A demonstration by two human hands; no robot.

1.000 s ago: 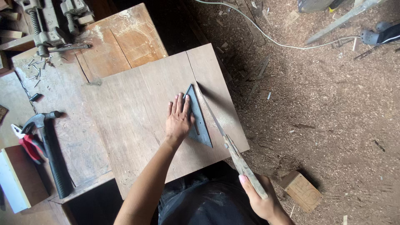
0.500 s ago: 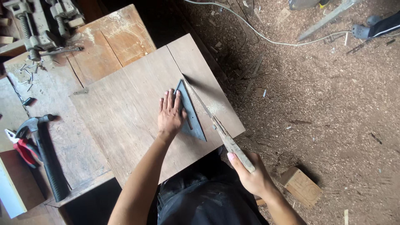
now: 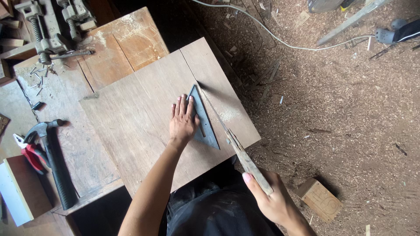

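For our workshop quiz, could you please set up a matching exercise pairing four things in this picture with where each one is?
Things:
1. triangular square
2. hammer
3. wooden block
4. saw

Places:
A. on the sawdust floor, by the right hand
B. gripped by the right hand, blade along the square's edge
C. flat on the board, under the left hand
D. on the bench at the left, beside red-handled pliers

Pairs: 1-C, 2-D, 3-A, 4-B
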